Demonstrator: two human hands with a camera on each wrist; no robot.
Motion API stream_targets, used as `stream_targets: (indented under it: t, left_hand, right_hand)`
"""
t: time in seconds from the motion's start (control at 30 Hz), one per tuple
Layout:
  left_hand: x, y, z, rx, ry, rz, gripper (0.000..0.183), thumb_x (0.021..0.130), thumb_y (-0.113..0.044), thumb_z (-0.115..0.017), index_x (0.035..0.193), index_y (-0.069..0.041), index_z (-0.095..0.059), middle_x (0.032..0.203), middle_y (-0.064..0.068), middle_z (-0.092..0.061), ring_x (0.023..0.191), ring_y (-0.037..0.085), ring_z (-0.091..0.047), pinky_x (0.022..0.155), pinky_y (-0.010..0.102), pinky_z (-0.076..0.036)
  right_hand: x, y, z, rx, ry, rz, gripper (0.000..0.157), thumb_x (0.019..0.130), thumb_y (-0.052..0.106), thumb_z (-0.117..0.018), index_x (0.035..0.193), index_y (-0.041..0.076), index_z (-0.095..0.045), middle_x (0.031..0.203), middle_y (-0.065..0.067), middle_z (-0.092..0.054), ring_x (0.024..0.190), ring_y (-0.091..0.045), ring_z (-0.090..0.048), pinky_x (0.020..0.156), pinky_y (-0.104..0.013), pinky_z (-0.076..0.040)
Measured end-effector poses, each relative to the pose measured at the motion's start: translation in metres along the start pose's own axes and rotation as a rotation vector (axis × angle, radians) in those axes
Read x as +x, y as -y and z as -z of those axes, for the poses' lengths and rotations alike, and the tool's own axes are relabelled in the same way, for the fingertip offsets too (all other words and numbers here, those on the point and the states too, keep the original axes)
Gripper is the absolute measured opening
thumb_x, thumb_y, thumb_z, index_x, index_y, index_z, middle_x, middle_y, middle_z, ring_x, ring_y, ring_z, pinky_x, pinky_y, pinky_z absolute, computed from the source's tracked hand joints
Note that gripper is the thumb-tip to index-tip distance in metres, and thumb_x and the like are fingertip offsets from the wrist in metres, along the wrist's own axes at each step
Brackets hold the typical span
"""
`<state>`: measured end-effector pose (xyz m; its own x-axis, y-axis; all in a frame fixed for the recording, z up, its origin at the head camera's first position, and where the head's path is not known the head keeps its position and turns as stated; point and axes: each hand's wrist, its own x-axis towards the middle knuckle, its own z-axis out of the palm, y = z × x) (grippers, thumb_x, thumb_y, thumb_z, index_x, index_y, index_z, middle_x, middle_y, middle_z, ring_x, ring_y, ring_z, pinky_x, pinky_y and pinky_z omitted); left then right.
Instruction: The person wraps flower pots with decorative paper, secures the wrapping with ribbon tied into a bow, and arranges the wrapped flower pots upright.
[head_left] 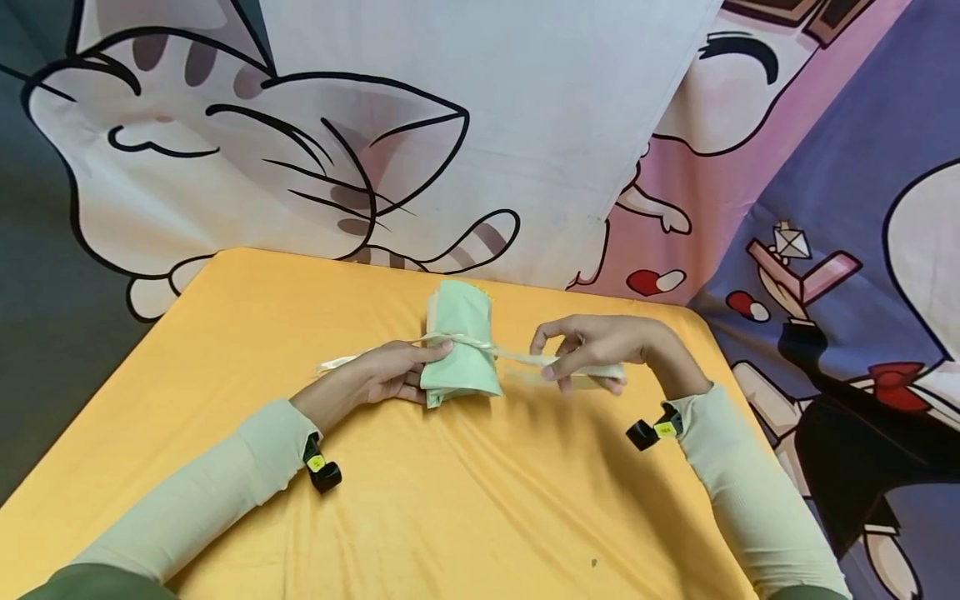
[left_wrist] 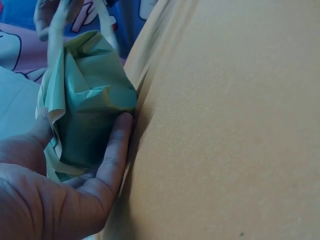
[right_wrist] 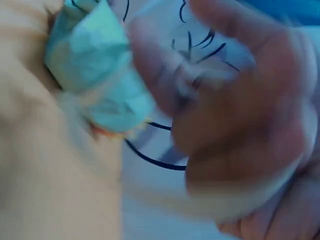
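Observation:
A pale green paper-wrapped bundle stands out on the yellow cloth, with a cream ribbon running across its middle. My left hand grips the bundle from the left, thumb on the front near the ribbon, fingers along the lower side. In the left wrist view, folded paper shows between thumb and fingers. To the right of the bundle, my right hand holds the ribbon's stretched length with curled fingers. The right wrist view is blurred; yellow-orange bits peek from one end of the bundle.
A yellow cloth covers the table. Behind it hangs a white backdrop with a cartoon cat, and a purple printed one stands at the right. The ribbon's loose end lies past my left wrist.

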<state>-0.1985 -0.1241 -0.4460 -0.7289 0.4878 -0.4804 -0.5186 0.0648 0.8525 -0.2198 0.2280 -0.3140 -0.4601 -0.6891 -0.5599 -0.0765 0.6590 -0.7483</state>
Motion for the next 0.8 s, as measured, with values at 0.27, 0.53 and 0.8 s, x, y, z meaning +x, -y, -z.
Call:
stream_targets:
  t: [0.27, 0.53, 0.8]
  left_hand:
    - [0.0, -0.001, 0.002, 0.028, 0.017, -0.004, 0.064, 0.117, -0.049, -0.062, 0.152, 0.004, -0.059, 0.116, 0.009, -0.085, 0.105, 0.02, -0.083, 0.096, 0.041, -0.069]
    - [0.001, -0.002, -0.001, 0.082, 0.016, -0.005, 0.063, 0.118, -0.048, -0.06, 0.148, 0.007, -0.061, 0.109, 0.007, -0.086, 0.101, 0.019, -0.083, 0.094, 0.041, -0.07]
    - [-0.006, -0.012, -0.001, 0.325, -0.132, -0.007, 0.065, 0.108, -0.06, -0.072, 0.11, 0.005, -0.078, 0.085, 0.009, -0.079, 0.072, 0.015, -0.079, 0.073, 0.034, -0.071]
  right_hand:
    - [-0.004, -0.008, 0.016, -0.544, -0.591, -0.052, 0.032, 0.107, 0.048, -0.079, 0.111, 0.016, -0.077, 0.078, -0.004, -0.073, 0.065, -0.016, -0.061, 0.064, -0.033, -0.051]
    - [0.05, -0.05, -0.034, -0.57, -0.801, -0.086, 0.059, 0.118, 0.05, -0.056, 0.153, 0.003, -0.063, 0.149, -0.027, -0.068, 0.137, -0.049, -0.067, 0.111, -0.067, -0.057]
    - [0.088, -0.023, -0.077, -0.179, -0.808, 0.006, 0.102, 0.097, 0.082, -0.069, 0.172, 0.019, -0.041, 0.171, -0.013, -0.045, 0.155, -0.038, -0.052, 0.12, -0.066, -0.052]
